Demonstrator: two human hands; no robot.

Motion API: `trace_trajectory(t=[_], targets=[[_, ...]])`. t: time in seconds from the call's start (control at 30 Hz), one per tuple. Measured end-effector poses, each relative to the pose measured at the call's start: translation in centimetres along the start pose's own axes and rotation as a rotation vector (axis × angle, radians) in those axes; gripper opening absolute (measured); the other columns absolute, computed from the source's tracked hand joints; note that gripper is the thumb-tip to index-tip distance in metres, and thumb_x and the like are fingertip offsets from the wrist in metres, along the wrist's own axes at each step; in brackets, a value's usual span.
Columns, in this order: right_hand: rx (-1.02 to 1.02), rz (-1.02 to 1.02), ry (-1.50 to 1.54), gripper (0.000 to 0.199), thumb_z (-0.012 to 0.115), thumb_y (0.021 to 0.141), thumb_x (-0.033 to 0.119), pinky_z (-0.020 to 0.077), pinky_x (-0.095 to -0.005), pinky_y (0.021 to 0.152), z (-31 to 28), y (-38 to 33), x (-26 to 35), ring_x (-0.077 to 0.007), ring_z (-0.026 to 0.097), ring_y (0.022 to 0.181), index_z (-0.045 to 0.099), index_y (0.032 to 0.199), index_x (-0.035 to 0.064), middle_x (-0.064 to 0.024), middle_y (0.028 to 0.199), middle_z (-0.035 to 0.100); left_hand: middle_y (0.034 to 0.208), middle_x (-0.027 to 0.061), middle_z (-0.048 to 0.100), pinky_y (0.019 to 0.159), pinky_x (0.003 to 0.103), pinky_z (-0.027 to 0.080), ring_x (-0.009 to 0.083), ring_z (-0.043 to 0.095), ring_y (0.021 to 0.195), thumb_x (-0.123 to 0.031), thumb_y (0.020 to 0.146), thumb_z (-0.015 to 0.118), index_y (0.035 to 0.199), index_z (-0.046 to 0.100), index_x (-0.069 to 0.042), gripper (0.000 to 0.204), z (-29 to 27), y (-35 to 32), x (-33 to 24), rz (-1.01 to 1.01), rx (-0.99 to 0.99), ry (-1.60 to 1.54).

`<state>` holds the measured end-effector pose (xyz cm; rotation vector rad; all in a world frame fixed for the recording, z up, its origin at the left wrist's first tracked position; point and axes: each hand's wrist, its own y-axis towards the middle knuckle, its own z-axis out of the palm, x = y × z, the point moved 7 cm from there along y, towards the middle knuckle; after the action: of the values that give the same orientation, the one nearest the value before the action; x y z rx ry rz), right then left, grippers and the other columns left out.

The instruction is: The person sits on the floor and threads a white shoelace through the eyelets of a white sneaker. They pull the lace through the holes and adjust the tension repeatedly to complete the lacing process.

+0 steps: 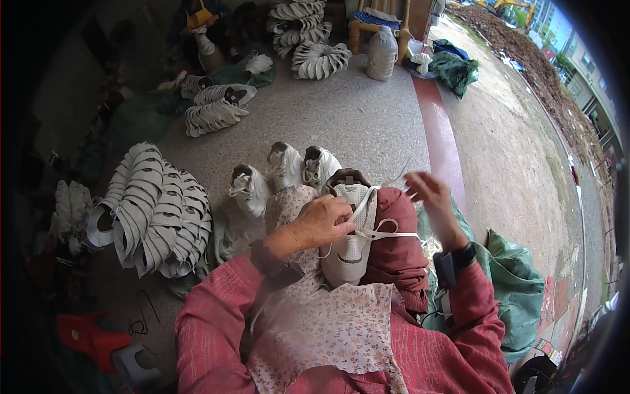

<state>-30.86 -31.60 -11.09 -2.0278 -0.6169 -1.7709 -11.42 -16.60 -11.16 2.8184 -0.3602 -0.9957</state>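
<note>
A white sneaker lies across my lap, its toe toward me and its dark-lined opening away. My left hand is closed over the sneaker's upper, thumb and fingers pinching the white shoelace. One lace strand crosses the tongue, and another stretches rightward over my dark red trouser leg. My right hand is raised to the right of the sneaker, fingers apart and slightly blurred. A loose lace end curls close to its fingertips, with no visible grip on it. Beyond my knees stand several laced white sneakers.
Large stacks of nested white shoe uppers rise at the left, with more piles farther back. A red stool is at lower left. Green sacking lies at my right. A plastic jug stands by a wooden chair; another person sits at the back.
</note>
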Motion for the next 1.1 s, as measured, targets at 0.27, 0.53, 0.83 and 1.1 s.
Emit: trace_trajectory(t=[0.27, 0.53, 0.83, 1.1], targets=[[0.281, -0.351, -0.559, 0.017, 0.066, 0.094, 0.018, 0.0494, -0.0387, 0.069, 7.7, -7.8, 0.8, -0.0314, 0.064, 0.078, 0.069, 0.101, 0.0031, -0.0136, 0.09, 0.065, 0.09, 0.0024, 0.053, 0.081, 0.03, 0.043, 0.0153, 0.051, 0.09, -0.026, 0.1, 0.061, 0.089, 0.067, -0.006, 0.024, 0.1, -0.4, 1.6, -0.181, 0.155, -0.478], [0.355, 0.137, -0.376, 0.024, 0.065, 0.098, 0.021, 0.0474, -0.0316, 0.062, 3.2, -8.2, -0.9, -0.015, 0.063, 0.074, 0.071, 0.09, -0.0011, -0.0034, 0.079, 0.063, 0.09, 0.0012, 0.05, 0.082, 0.029, 0.043, 0.0138, 0.049, 0.091, -0.031, 0.102, 0.059, 0.09, 0.068, -0.007, 0.028, 0.2, -0.7, 1.4, -0.138, 0.153, -0.469], [0.027, 0.151, 1.064, 0.022, 0.056, 0.104, 0.024, 0.0472, -0.0341, 0.077, -6.8, -9.2, -2.1, -0.0177, 0.059, 0.086, 0.068, 0.097, 0.0064, -0.0101, 0.115, 0.068, 0.091, -0.0001, 0.05, 0.077, 0.026, 0.043, 0.011, 0.049, 0.087, -0.029, 0.101, 0.062, 0.09, 0.068, -0.007, 0.025, 0.4, -0.7, 1.7, -0.165, 0.147, -0.511], [-0.16, 0.128, 1.489, 0.018, 0.056, 0.103, 0.014, 0.0544, -0.034, 0.084, -11.5, -8.6, -6.7, -0.0208, 0.064, 0.098, 0.06, 0.113, -0.0005, -0.012, 0.117, 0.066, 0.086, 0.0019, 0.054, 0.084, 0.031, 0.042, 0.0159, 0.049, 0.09, -0.032, 0.099, 0.063, 0.088, 0.068, -0.008, 0.028, 0.4, -1.2, 1.9, -0.207, 0.108, -0.546]])
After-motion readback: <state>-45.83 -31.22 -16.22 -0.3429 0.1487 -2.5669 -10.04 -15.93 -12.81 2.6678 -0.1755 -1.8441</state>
